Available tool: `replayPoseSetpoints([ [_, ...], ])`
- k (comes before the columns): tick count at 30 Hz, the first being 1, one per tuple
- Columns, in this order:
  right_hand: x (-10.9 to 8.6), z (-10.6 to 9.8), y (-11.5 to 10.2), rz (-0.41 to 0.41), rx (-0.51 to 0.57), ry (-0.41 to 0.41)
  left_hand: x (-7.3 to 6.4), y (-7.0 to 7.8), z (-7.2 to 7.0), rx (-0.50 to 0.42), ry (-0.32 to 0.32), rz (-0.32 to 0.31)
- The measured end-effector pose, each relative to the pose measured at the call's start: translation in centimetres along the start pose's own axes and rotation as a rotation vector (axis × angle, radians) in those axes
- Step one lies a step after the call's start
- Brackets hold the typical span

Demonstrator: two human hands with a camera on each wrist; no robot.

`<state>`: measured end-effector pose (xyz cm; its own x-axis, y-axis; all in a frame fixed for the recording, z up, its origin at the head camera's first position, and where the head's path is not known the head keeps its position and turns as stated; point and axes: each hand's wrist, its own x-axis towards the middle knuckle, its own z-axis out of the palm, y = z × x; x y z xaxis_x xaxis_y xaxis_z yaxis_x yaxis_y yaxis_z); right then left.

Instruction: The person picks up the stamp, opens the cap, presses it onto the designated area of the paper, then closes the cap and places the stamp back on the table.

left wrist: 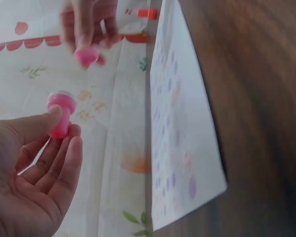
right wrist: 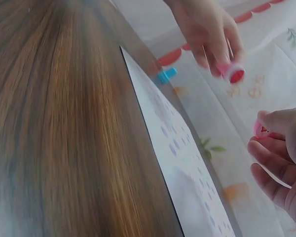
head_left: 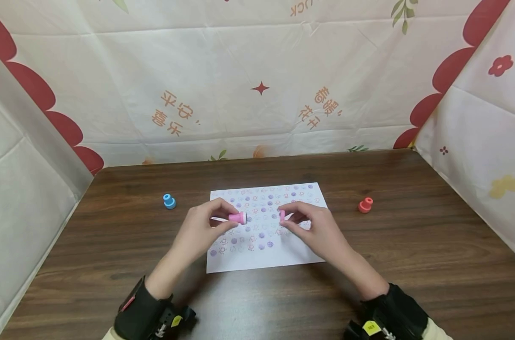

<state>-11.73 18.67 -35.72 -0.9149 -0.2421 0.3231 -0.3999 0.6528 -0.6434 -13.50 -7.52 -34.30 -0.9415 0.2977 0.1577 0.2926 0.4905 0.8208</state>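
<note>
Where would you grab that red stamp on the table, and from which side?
Probably by its narrow upper part, pinched from above: the red stamp looks upright, with its wider base down on the table. The right hand is nearer, but holds a pink piece, so it would need freeing first.

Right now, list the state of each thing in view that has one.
Pink stamp: uncapped, red face bare, held in the left fingers.
Pink cap: off the stamp, pinched by the right fingers.
Blue stamp: upright on the table; capped or not, cannot tell.
Red stamp: upright on the table; capped or not, unclear too.
Paper: flat on the table, mostly printed, blank along the near edge.
</note>
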Motion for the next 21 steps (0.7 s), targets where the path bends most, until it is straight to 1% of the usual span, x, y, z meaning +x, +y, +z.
replayPoseSetpoints([
  [3, -0.18, -0.58, 0.48, 0.015, -0.019, 0.015, -0.10, -0.06, -0.72, 0.023, 0.023, 0.008],
  [6, -0.27, -0.69, 0.61, 0.020, -0.015, 0.004, -0.07, -0.11, -0.91, 0.028, 0.023, 0.012],
  [15, -0.41, -0.60, 0.41, 0.055, -0.001, -0.020, -0.04, 0.09, -0.38, -0.011, 0.012, 0.004],
  [21, -0.52, -0.66, 0.71, 0.049, -0.010, -0.017, 0.01, 0.22, -0.01, -0.035, 0.005, 0.003],
])
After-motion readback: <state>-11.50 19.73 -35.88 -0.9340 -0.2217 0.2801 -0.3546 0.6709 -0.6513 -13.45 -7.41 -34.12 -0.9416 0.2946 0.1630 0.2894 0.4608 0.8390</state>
